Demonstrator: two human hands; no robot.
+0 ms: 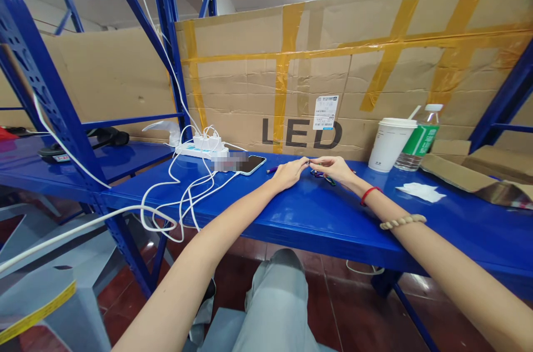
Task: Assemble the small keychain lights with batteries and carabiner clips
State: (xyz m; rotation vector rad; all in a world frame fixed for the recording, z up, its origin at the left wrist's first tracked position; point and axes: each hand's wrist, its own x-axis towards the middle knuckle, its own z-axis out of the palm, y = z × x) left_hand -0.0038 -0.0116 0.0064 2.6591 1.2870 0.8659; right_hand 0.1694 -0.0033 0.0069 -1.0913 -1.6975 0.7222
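My left hand (290, 174) and my right hand (334, 167) meet fingertip to fingertip over the blue metal shelf (245, 202). Both are closed in a pinch at a small dark piece (308, 162), too small to name. Beneath my right hand lies a loose, thin multicoloured item (325, 176), its kind unclear. A slim dark purple stick, possibly a pen (272, 170), pokes out beside my left hand, which hides part of it.
Left of my hands are a phone (253, 165), a white power strip (200, 149) and looping white cables (183, 210). To the right stand a paper cup (389, 146), a bottle (422, 138), a tissue (420, 191) and an opened carton (478, 174). A cardboard sheet (237, 91) closes the back.
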